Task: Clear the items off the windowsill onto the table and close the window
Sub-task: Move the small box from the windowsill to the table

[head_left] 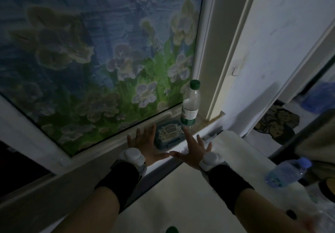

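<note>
Windowsill bottle beside blue box.

A blue curtain printed with pale flowers and green leaves, a clear green-capped, green-labelled bottle, a dark teal tin, black wrist sleeves, a bluish bottle.

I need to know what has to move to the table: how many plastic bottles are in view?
2 for sure. The green-capped bottle stands upright on the windowsill, right of the dark flat box. The blue-capped bottle lies on the white table. A green cap at the bottom edge may be another.
</note>
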